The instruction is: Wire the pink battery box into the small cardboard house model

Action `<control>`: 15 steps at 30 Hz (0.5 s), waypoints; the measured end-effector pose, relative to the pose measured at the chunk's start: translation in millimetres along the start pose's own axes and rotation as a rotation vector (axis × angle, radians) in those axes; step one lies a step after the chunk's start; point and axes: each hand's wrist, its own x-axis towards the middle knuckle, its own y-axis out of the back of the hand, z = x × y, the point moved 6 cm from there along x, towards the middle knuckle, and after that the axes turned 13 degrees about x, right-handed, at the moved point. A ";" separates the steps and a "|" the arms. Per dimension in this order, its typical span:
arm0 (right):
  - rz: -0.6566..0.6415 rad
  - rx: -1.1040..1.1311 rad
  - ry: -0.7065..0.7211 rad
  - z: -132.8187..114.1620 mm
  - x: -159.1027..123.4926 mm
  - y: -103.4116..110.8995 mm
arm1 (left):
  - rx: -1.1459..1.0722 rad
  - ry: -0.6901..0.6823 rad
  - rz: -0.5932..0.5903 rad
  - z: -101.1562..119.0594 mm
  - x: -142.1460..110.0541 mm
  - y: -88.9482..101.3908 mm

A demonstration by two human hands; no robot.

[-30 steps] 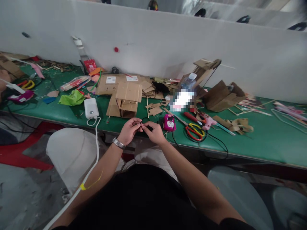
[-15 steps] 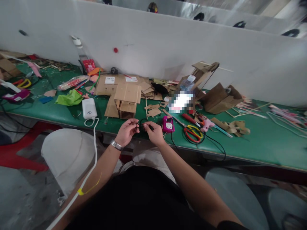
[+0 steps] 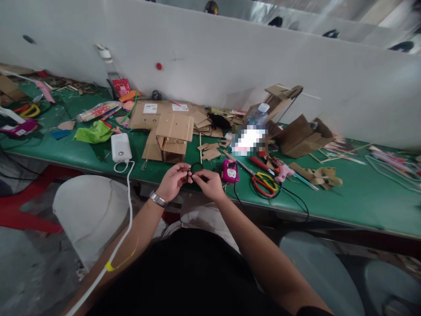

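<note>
The fingertips cover much of the thin black cord-like loop (image 3: 197, 163), whose ends cannot be made out; it is just left of the magenta cube-shaped socket (image 3: 230, 171). Two hands, the left hand (image 3: 173, 181) and right hand (image 3: 209, 183), each nearly closed, pinch it. Beyond the socket, a pixelated patch (image 3: 248, 140) masks something. One pair of red-and-yellow-handled scissors (image 3: 275, 186) lies right of the socket; one white rounded power bank (image 3: 121, 147), well left.

Green table (image 3: 362, 193), near edge: your left hand (image 3: 173, 181) and right hand (image 3: 209, 184) pinch looped black cord (image 3: 197, 163); purple socket block (image 3: 230, 171) just right.
</note>
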 end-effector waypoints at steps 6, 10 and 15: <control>0.101 -0.013 -0.039 7.7 0.2 4.3 | 0.011 -0.003 -0.021 -0.6 0.3 0.4; 0.140 0.000 -0.040 11.3 0.2 6.0 | 0.002 0.005 -0.021 -0.2 0.2 0.5; 0.143 -0.023 -0.026 11.1 0.0 4.6 | -0.021 0.020 -0.010 1.4 -0.6 0.9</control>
